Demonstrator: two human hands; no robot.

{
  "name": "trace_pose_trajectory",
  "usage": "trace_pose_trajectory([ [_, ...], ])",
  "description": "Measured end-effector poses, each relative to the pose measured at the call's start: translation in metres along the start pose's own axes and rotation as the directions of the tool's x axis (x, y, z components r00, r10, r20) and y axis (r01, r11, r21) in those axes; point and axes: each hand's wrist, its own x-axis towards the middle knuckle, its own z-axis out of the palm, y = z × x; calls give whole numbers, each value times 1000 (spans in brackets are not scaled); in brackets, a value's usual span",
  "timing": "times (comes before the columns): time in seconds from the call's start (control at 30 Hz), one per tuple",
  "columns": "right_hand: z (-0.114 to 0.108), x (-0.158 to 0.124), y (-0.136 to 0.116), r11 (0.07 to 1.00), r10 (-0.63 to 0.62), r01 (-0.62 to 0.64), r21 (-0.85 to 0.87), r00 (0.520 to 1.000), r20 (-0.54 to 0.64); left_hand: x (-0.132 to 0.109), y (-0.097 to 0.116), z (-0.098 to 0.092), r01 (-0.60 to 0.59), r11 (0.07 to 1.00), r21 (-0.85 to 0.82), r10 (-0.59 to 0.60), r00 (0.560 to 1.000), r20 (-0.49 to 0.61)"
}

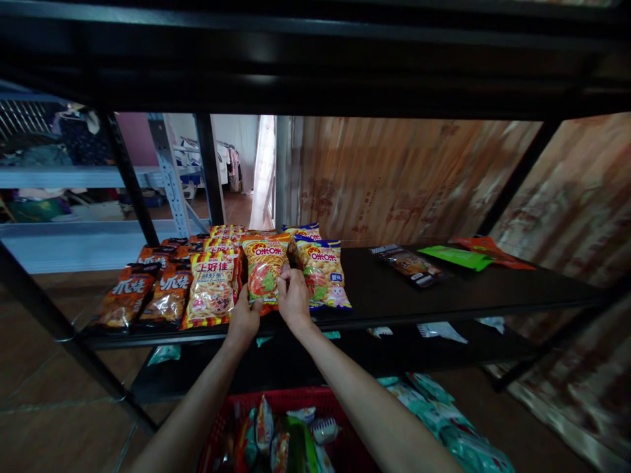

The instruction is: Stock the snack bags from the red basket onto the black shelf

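Note:
An orange snack bag stands upright in a row on the black shelf. My left hand grips its lower left side, and my right hand is closed on its right side. Just right of it stands a blue-edged snack bag, close beside my right fingers. To the left is a red and yellow snack bag, near my left hand. Farther left are black and orange bags. More bags are lined up behind these front ones.
Dark, green and orange packets lie flat on the shelf's right part. Below, a red basket holds assorted packets, with teal packages beside it. A black upright stands at left, and another shelf board spans overhead.

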Motion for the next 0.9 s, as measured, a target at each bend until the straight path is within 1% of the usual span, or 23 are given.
trace_pose_trajectory([
  [0.1,5,-1,10,1000,6,-6,-11,1000,-2,-6,7,3,40,992,120,-42,999,11],
  [0.23,10,1,19,999,21,-21,-38,1000,0,-10,20,7,105,950,294,-115,993,17],
  [0.33,12,5,21,997,27,-26,-75,999,21,-9,28,9,107,925,365,-129,991,37],
  [0.4,13,8,19,993,49,-43,-108,998,51,-8,32,10,106,913,394,-126,992,27],
  [0.5,13,10,13,983,105,-88,-161,989,107,-8,34,12,93,911,401,-98,995,-6],
  [0.6,9,9,5,973,145,-109,-204,975,168,-8,29,14,50,918,393,-46,999,-19],
  [0.67,5,5,0,970,132,-85,-228,971,199,-8,23,16,19,919,394,-5,999,-36],
  [0.77,1,-3,-5,960,85,-15,-281,968,238,-8,13,22,-36,923,384,77,993,-92],
  [0.9,-2,-11,-4,945,99,14,-326,940,327,-6,1,29,-88,935,343,143,980,-138],
])
